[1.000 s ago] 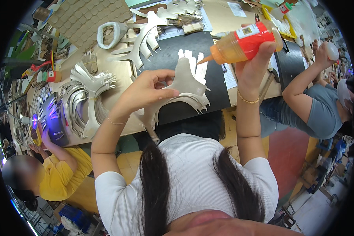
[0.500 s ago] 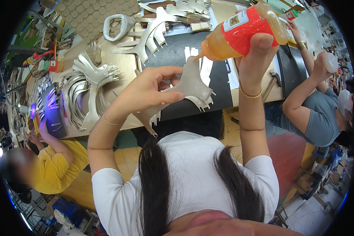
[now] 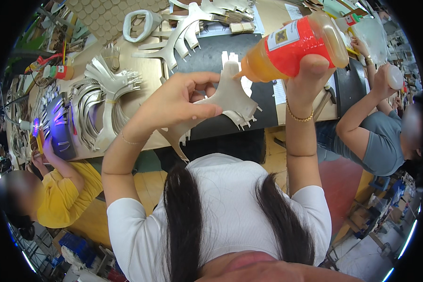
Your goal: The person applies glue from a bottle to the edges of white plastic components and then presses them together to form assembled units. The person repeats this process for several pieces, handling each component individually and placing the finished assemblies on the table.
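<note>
A flat, branched, pale-grey piece (image 3: 233,95) is pinched by the left hand (image 3: 182,101), an amber, red-labelled plastic bottle (image 3: 286,49) clasped by the right hand (image 3: 307,80).

A hammer (image 3: 321,105) lies to the right, an open white bag (image 3: 152,20) stands farther back, and a person in a yellow shirt (image 3: 63,202) is on the left.
</note>
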Motion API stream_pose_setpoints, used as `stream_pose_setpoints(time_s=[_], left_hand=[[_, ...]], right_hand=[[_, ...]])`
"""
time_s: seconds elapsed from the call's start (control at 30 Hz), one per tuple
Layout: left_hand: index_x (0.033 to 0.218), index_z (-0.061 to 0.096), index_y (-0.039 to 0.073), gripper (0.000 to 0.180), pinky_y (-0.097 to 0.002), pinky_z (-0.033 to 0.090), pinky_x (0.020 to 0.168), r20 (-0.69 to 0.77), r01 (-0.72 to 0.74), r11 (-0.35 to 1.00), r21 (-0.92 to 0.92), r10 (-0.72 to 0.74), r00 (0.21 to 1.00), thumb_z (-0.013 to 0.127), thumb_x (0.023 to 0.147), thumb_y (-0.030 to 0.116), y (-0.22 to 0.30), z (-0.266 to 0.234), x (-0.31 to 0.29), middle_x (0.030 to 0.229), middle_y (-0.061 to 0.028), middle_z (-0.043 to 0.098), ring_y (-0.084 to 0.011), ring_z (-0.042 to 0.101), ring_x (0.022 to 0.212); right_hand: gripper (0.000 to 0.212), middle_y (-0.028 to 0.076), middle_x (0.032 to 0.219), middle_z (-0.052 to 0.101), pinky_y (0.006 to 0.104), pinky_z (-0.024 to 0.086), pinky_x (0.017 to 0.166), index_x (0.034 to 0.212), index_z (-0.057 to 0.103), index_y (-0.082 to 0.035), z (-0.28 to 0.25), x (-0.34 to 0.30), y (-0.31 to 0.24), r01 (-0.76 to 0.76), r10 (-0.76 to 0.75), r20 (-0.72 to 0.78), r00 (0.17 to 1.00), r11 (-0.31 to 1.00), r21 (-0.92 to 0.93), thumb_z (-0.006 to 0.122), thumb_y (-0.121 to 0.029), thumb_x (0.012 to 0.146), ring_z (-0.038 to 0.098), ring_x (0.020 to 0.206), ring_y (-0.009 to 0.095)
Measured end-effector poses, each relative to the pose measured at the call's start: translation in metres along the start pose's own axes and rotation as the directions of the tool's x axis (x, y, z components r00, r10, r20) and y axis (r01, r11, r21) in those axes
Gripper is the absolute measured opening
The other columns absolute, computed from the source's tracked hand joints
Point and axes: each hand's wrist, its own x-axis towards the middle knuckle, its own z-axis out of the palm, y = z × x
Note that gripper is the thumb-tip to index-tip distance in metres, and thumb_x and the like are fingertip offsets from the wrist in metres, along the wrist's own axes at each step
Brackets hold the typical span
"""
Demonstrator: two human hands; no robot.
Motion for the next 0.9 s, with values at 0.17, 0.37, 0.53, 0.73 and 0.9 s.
stream_pose_setpoints(time_s=[0.17, 0.37, 0.53, 0.73, 0.9], left_hand=[[0.114, 0.055, -0.002, 0.045, -0.0156, 0.037, 0.052, -0.01, 0.014, 0.999, -0.031, -0.014, 1.0, 0.068, 0.072, 0.005, -0.003, 0.0, 0.002, 0.077, 0.004, 0.051, -0.0009, 0.046, 0.06], [0.112, 0.055, -0.004, 0.043, -0.0154, 0.037, 0.055, -0.028, 0.039, 0.995, -0.093, -0.041, 0.999, 0.069, 0.072, 0.006, -0.004, 0.001, 0.005, 0.077, 0.0048, 0.049, -0.0006, 0.046, 0.064], [0.111, 0.055, -0.005, 0.043, -0.0162, 0.039, 0.058, -0.021, 0.009, 0.997, -0.079, -0.011, 1.0, 0.069, 0.073, 0.007, -0.004, 0.003, 0.003, 0.078, 0.0034, 0.052, -0.0016, 0.047, 0.065], [0.116, 0.052, -0.006, 0.049, -0.018, 0.043, 0.064, -0.101, 0.011, 1.0, -0.023, -0.013, 0.995, 0.071, 0.073, 0.009, -0.016, -0.017, 0.003, 0.083, -0.0002, 0.057, -0.005, 0.052, 0.072], [0.119, 0.048, -0.01, 0.057, -0.0202, 0.046, 0.069, -0.374, -0.093, 0.989, 0.115, 0.129, 0.918, 0.074, 0.073, 0.013, -0.043, -0.08, 0.041, 0.09, -0.0095, 0.062, -0.0106, 0.058, 0.078]], right_hand=[[0.08, 0.011, 0.099, 0.059, 0.0308, 0.051, 0.074, 0.113, 0.049, 0.001, 0.008, -0.009, -0.006, 0.078, -0.081, 0.002, 0.997, 0.954, -0.29, 0.07, -0.06, 0.066, 0.06, 0.087, 0.019], [0.098, 0.015, 0.107, 0.053, 0.0376, 0.052, 0.08, 0.119, 0.042, 0.0, 0.015, -0.017, -0.015, 0.029, 0.003, 0.083, 0.997, 0.927, -0.374, 0.061, -0.074, 0.059, 0.059, 0.095, 0.025], [0.1, 0.015, 0.106, 0.054, 0.0403, 0.052, 0.08, 0.118, 0.041, 0.0, 0.028, -0.01, -0.015, 0.063, -0.128, -0.179, 0.975, 0.942, -0.328, 0.052, -0.08, 0.06, 0.06, 0.092, 0.027], [0.091, 0.016, 0.107, 0.054, 0.0432, 0.053, 0.081, 0.116, 0.039, -0.002, -0.003, 0.02, -0.013, 0.173, -0.314, -0.49, 0.813, 0.934, -0.312, 0.035, -0.081, 0.071, 0.061, 0.093, 0.029], [0.081, 0.016, 0.104, 0.053, 0.0424, 0.054, 0.081, 0.113, 0.038, -0.003, -0.022, 0.019, -0.01, 0.137, -0.256, -0.597, 0.76, 0.962, -0.237, 0.029, -0.076, 0.078, 0.059, 0.095, 0.026]])
